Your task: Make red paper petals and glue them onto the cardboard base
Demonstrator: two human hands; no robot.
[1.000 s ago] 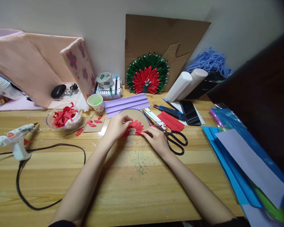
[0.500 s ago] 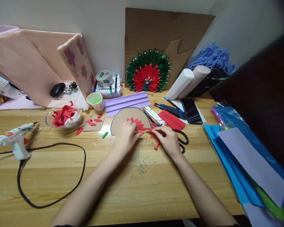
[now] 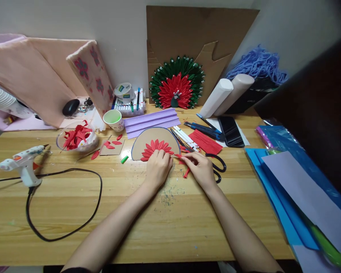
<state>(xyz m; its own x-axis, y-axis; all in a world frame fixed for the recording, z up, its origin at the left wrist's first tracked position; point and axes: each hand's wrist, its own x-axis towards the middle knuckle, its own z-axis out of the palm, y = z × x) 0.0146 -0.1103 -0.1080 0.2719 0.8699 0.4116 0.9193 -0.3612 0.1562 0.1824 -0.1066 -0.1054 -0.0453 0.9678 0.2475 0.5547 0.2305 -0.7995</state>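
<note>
A half-round cardboard piece [image 3: 142, 142] with a dark outline lies flat before me, a fan of red paper petals [image 3: 156, 146] along its straight edge. My left hand [image 3: 159, 170] rests over the lower middle of the fan, fingers curled down; whatever lies under the fingertips is hidden. To the right, my right hand [image 3: 200, 167] pinches a thin red paper petal [image 3: 178, 155] between thumb and forefinger at the cardboard's right corner. Red paper scraps [image 3: 186, 173] lie under that hand, and black-handled scissors [image 3: 220, 163] sit just beyond it, their blades covered.
On the left are a hot glue gun [image 3: 25, 163] with a looping cord and a bowl [image 3: 63, 143] of red scraps. Loose petals [image 3: 109, 145], a paper cup [image 3: 113, 120], markers [image 3: 186, 137], a phone [image 3: 230, 131] and blue sheets [image 3: 268, 182] surround the work. A finished peacock [image 3: 176, 85] stands behind.
My left hand has shifted right and slightly down, uncovering more of the petal fan's left side. My right hand stays at the right corner, still pinching red paper. The view has shifted slightly.
</note>
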